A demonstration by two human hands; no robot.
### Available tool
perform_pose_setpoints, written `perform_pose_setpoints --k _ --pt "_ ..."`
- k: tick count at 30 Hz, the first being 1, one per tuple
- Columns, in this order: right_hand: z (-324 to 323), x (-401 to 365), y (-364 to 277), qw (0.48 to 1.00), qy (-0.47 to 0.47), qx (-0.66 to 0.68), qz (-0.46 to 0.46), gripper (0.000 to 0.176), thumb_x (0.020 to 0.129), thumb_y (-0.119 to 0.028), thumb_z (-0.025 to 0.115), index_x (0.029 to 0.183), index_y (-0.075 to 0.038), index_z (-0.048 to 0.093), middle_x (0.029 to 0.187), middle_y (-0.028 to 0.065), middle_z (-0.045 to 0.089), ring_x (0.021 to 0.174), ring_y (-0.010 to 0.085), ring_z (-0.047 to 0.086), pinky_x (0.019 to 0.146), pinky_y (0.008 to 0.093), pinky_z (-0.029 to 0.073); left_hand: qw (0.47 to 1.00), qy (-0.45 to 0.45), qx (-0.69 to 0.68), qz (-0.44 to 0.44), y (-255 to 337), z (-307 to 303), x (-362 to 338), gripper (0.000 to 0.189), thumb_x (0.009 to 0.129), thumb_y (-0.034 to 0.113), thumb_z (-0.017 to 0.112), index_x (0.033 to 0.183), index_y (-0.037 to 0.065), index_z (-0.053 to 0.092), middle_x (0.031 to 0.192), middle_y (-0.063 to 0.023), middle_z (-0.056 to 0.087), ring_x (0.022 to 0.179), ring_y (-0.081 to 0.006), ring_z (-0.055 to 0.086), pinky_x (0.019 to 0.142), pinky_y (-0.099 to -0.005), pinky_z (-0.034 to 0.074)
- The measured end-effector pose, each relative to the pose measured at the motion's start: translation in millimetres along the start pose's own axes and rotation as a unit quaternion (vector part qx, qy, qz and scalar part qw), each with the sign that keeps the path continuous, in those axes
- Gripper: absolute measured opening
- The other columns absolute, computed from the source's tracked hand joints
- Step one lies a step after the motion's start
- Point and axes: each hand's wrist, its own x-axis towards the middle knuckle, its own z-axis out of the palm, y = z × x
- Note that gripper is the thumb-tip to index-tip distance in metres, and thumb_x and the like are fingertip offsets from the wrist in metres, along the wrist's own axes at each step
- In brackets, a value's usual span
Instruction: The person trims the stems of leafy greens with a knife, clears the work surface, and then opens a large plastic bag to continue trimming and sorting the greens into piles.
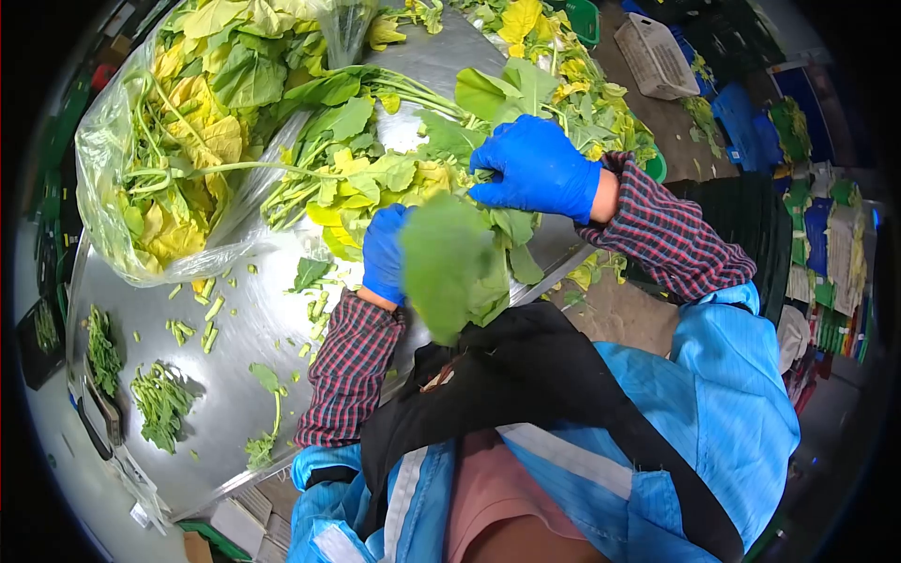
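Observation:
Both my hands wear blue gloves. My left hand (383,255) is closed around a bunch of leafy greens (449,267); a large, blurred green leaf hides part of its fingers. My right hand (537,171), above and to the right of it, has its fingers curled in at the top of the leaves. What they pinch is hidden. Beyond the hands, more leafy greens (352,131) with long stems and some yellow leaves lie on the metal table (246,375). A clear plastic bag (99,178) stuffed with green and yellow leaves stands at the left.
Cut stem pieces (211,324) and small leafy sprigs (161,405) are scattered over the table's left side. Scissors or a knife with a black handle (94,427) lie at its left edge. Yellowed leaves (572,80) pile up at the far right, near a white crate (654,58) on the floor.

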Motion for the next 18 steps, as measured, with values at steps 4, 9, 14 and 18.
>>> perform_pose_setpoints --k 4,9,14,18 --pt "41.6 -11.8 26.5 0.991 0.059 -0.031 -0.112 0.019 0.071 -0.027 0.061 0.080 -0.010 0.061 0.067 0.0101 0.056 0.066 0.0298 0.056 0.060 0.0400 0.044 0.779 -0.058 0.624 0.014 -16.3 2.1 -5.4 0.043 0.077 0.009 0.050 0.119 0.016 0.054 0.070 -0.0052 0.051 0.066 -0.0236 0.050 0.059 -0.0364 0.041" --pt "54.1 -19.8 87.2 0.979 0.114 0.076 -0.153 0.009 0.073 -0.018 0.058 0.072 -0.010 0.056 0.064 0.0073 0.054 0.060 0.0279 0.053 0.057 0.0382 0.042 0.824 -0.026 0.565 -0.023 -14.4 1.6 -18.3 0.035 0.080 0.014 0.058 0.115 0.015 0.058 0.073 -0.0069 0.057 0.067 -0.0249 0.055 0.059 -0.0363 0.044" --pt "-4.7 -30.4 113.3 0.942 0.292 -0.153 0.067 0.016 0.079 -0.021 0.062 0.087 -0.006 0.064 0.071 0.0081 0.060 0.064 0.0214 0.059 0.060 0.0317 0.047 0.902 0.190 0.337 -0.191 -17.7 6.0 -23.1 0.027 0.076 0.018 0.067 0.102 0.010 0.066 0.082 -0.0128 0.065 0.071 -0.0248 0.063 0.064 -0.0323 0.049" --pt "23.1 -22.8 24.5 0.932 0.130 0.292 0.169 0.040 0.073 -0.051 0.063 0.081 -0.013 0.068 0.074 0.0069 0.065 0.066 0.0225 0.063 0.063 0.0318 0.049 0.906 0.222 0.328 -0.149 -19.9 33.2 2.9 0.030 0.075 0.016 0.068 0.104 0.007 0.064 0.082 -0.0170 0.064 0.067 -0.0283 0.063 0.060 -0.0329 0.048"
